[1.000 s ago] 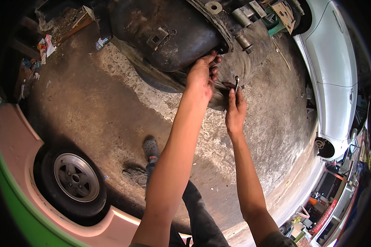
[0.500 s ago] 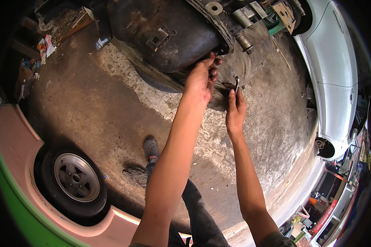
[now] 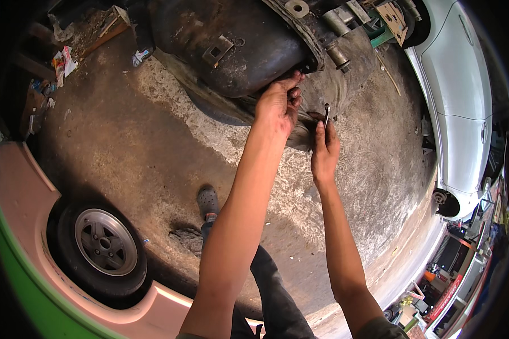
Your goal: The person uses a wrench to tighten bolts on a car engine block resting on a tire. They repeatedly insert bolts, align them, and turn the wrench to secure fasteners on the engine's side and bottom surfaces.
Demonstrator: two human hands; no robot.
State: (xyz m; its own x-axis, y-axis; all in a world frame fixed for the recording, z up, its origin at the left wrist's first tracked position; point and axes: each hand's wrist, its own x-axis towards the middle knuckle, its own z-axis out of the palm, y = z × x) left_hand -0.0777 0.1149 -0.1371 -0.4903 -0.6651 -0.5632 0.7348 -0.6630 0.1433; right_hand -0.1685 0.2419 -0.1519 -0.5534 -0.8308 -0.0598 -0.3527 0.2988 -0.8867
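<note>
A large black, rounded metal part (image 3: 232, 42), flanged along one edge and much like an engine oil pan, lies at the top on a crumpled, dirty cloth. My left hand (image 3: 278, 104) reaches up to its lower right corner. Thumb and fingertips are pinched together at the flange, and whatever they grip is too small or hidden to name. To the right of it, my right hand (image 3: 325, 152) is closed around a small metal wrench (image 3: 327, 113), whose ring-like end points up. The wrench stays apart from the black part.
Bare metal cylindrical fittings (image 3: 337, 56) and a pale ring (image 3: 297, 8) sit beyond my hands. A silver car (image 3: 460, 101) stands on the right. At lower left is a pink and green car body with a wheel (image 3: 105, 243). Litter (image 3: 64, 62) lies at upper left.
The whole view has shifted very slightly. My left fingertips have moved a little at the flange corner; the right hand still holds the wrench in nearly the same place.
</note>
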